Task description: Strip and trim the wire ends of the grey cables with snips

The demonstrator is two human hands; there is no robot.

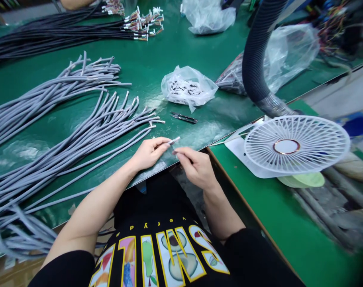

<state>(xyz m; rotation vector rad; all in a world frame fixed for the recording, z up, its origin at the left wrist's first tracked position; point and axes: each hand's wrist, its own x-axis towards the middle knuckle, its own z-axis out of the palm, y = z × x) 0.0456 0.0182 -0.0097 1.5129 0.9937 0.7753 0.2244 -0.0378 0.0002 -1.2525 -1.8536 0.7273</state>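
My left hand (151, 151) is closed in a pinch round a grey cable, whose pale end (175, 140) sticks out past the fingertips. Close beside it, my right hand (196, 164) has thumb and forefinger pressed together on a thin, pale wisp just below the cable end; its kind is too small to make out. More grey cables (88, 135) lie bundled on the green tabletop to the left, their stripped ends pointing toward my hands. Black thread snips (184, 117) rest on the table beyond my fingers.
Behind the snips sits a clear bag of small black-and-white pieces (185, 87). Black cables with white connectors (109, 30) lie at the back left. A black flexible hose (254, 59) and a white fan (297, 145) stand on the right, by the green side surface (259, 191).
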